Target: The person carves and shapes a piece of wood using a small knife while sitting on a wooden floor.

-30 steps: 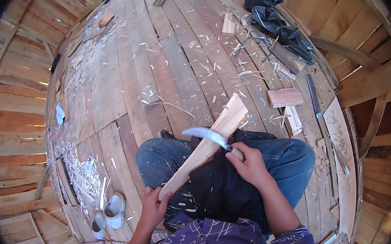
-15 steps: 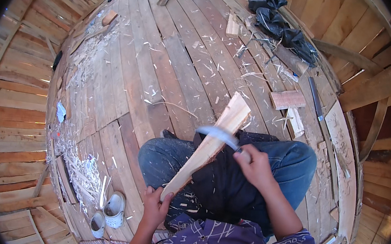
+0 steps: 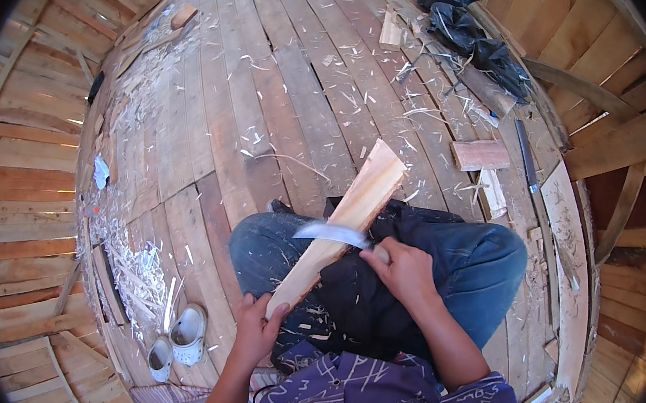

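A long, pale wooden slab (image 3: 363,194), wider at its far end and with bark along its right edge, slants across my lap. My left hand (image 3: 257,322) grips its narrow near end. In my right hand (image 3: 402,271) is the handle of a knife with a curved blade (image 3: 331,233), slightly blurred. The blade lies across the slab around its middle, pointing left; whether its edge bites into the wood I cannot tell. A dark cloth (image 3: 357,292) dusted with wood chips covers my lap under the slab.
Shavings litter the plank floor (image 3: 220,136), heaped at the left (image 3: 137,280) near a pair of pale clogs (image 3: 187,335). To the right lie a wood block (image 3: 480,156), a dark long-bladed tool (image 3: 526,156) and a long board (image 3: 566,266). Black plastic bags (image 3: 477,45) rest by the far right wall.
The knife has moved down the slab toward me and to the left, along with my right hand. My left hand keeps its hold on the near end, and the slab's far end has shifted slightly left.
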The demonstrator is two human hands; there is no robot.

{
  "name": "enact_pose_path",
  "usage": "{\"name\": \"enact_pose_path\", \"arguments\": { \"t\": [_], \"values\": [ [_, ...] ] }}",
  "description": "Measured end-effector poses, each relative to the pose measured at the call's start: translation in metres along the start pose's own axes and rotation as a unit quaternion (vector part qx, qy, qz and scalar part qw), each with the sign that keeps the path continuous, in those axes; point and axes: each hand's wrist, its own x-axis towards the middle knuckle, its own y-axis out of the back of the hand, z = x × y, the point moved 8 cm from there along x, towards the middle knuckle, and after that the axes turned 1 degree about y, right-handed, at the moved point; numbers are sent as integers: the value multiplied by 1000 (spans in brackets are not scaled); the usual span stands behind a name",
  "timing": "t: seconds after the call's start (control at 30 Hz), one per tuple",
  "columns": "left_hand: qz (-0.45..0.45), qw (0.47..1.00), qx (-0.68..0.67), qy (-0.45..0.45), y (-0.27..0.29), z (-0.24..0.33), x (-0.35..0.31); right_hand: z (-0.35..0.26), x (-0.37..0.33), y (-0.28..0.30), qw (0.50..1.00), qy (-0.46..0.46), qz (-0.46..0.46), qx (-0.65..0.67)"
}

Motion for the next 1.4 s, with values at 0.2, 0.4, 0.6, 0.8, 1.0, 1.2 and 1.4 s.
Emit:
{"name": "enact_pose_path", "arguments": {
  "t": [0.2,0.4,0.6,0.8,1.0,1.2,1.4],
  "values": [
    [15,1000,-8,14,-3,-10,-5,42,18,42,987,-89,107,83],
    [11,1000,7,-3,-4,-2,-3,45,12,41,975,-110,90,171],
    [51,999,1,-3,-5,-6,-9,25,8,27,987,-59,29,145],
    [67,998,10,0,-8,-11,-8,-30,-8,-11,992,88,-77,42],
    [43,999,6,15,-5,-5,-4,3,12,8,997,9,30,72],
    [58,998,0,-14,-8,-11,-8,46,29,39,983,-119,106,92],
    [46,999,6,-11,-9,-13,-6,28,17,21,989,-60,26,129]
  ]
}}
